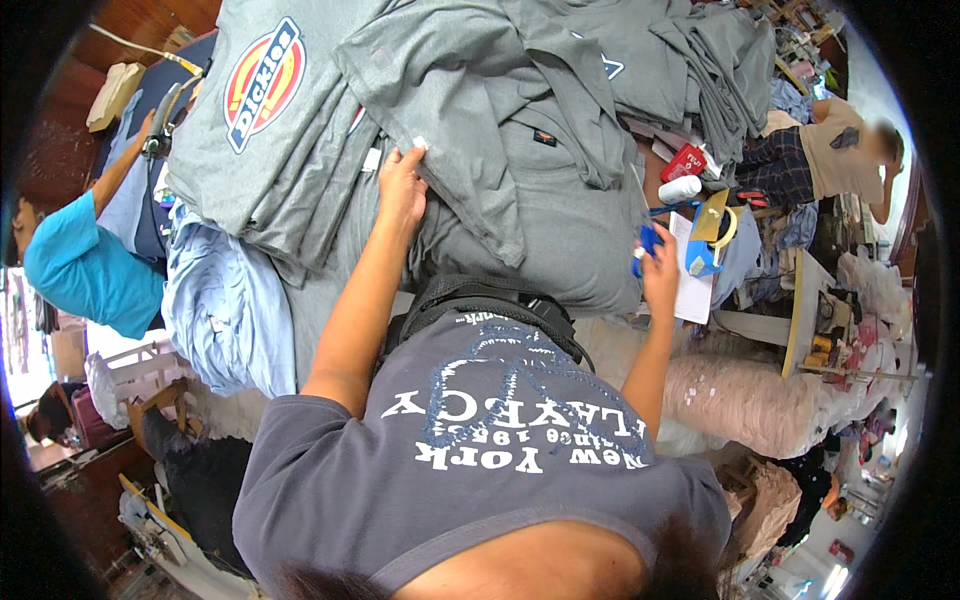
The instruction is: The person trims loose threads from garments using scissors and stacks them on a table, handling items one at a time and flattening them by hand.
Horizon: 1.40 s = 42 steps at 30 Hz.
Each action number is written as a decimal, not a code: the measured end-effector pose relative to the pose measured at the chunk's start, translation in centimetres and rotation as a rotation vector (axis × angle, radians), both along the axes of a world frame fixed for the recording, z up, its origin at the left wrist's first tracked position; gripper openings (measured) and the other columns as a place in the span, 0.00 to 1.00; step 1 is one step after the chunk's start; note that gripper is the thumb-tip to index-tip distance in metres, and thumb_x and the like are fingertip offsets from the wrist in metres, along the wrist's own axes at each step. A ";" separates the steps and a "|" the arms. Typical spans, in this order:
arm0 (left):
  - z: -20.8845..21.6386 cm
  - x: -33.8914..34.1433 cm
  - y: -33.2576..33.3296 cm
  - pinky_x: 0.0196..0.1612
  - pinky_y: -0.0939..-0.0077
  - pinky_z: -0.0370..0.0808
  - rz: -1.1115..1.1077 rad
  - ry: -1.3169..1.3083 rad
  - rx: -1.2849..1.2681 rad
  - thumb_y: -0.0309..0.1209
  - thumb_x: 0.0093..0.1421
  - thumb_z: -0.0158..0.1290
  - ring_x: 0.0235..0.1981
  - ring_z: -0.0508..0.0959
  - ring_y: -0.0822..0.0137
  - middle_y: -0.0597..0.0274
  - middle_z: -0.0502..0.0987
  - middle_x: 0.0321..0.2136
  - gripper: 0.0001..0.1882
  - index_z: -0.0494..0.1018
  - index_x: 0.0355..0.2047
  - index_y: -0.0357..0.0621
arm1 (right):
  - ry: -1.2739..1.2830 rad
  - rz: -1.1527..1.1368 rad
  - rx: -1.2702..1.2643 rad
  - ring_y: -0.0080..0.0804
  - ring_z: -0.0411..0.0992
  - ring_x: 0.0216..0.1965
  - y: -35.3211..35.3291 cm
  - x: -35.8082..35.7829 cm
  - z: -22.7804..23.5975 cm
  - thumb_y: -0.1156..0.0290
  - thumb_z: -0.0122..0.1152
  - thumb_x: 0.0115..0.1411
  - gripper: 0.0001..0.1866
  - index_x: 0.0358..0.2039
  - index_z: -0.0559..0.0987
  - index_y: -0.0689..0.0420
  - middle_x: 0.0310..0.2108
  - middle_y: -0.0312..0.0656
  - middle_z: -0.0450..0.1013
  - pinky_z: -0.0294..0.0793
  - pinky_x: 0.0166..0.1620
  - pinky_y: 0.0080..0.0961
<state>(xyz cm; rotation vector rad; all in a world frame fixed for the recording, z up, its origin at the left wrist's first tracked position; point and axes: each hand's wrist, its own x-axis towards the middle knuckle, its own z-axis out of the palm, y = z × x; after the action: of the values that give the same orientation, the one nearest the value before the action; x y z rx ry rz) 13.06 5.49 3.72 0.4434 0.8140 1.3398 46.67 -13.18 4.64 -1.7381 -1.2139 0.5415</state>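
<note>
A grey T-shirt (450, 120) lies over a heap of grey garments in front of me. My left hand (403, 188) pinches its edge near a small white tag. Left of it, another grey shirt (200, 180) has a red, yellow and blue oval print on its chest. Under my left hand more grey cloth (560, 240) is stacked, with a small dark label showing. My right hand (660, 272) is closed round a blue-handled tool (646, 243) at the heap's right edge. A thin tip seems to rise from it; its exact kind is unclear.
To the right are a tape dispenser (704, 248), white paper (692, 285), a white cylinder (680, 190) and a red box (683, 163). Light blue cloth (225, 310) hangs at left. One person (90, 265) works at left, another (845, 155) at far right. A plastic-wrapped bundle (750, 395) lies behind.
</note>
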 end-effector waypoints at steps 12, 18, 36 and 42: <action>4.2 10.6 -8.1 0.45 0.73 0.67 -1.418 0.722 1.193 0.30 0.48 0.54 0.40 0.73 0.65 0.55 0.73 0.40 0.24 0.65 0.46 0.38 | -0.784 -0.347 -0.698 0.51 0.70 0.33 -1.6 7.8 -1.9 0.77 0.48 0.46 0.15 0.37 0.71 0.56 0.30 0.54 0.71 0.68 0.35 0.43; 2.4 2.1 -5.2 0.37 0.74 0.70 -0.459 1.089 0.715 0.20 0.44 0.52 0.34 0.73 0.64 0.58 0.73 0.33 0.20 0.68 0.41 0.43 | -0.672 -0.138 -0.259 0.46 0.68 0.38 2.7 4.7 3.0 0.76 0.51 0.47 0.13 0.36 0.72 0.57 0.35 0.49 0.70 0.67 0.37 0.37; -0.4 1.4 -3.7 0.22 0.86 0.69 -0.174 0.392 -0.128 0.38 0.48 0.57 0.21 0.72 0.75 0.65 0.69 0.21 0.19 0.63 0.33 0.40 | -0.570 0.371 -0.155 0.40 0.64 0.40 7.8 -12.6 -0.6 0.67 0.64 0.38 0.20 0.32 0.68 0.54 0.32 0.40 0.67 0.65 0.39 0.37; -0.1 1.8 -4.5 0.24 0.86 0.72 -0.369 0.363 -0.177 0.40 0.49 0.55 0.23 0.75 0.70 0.55 0.73 0.26 0.23 0.65 0.36 0.32 | -0.476 0.300 -0.110 0.40 0.67 0.35 5.5 -12.1 -1.8 0.71 0.62 0.41 0.17 0.33 0.68 0.54 0.29 0.42 0.67 0.65 0.38 0.34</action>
<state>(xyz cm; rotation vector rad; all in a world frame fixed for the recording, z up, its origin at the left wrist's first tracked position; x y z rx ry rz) 14.84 0.95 3.58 0.6715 1.0805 0.8480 34.56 -7.65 2.88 -1.8499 -1.8292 0.3804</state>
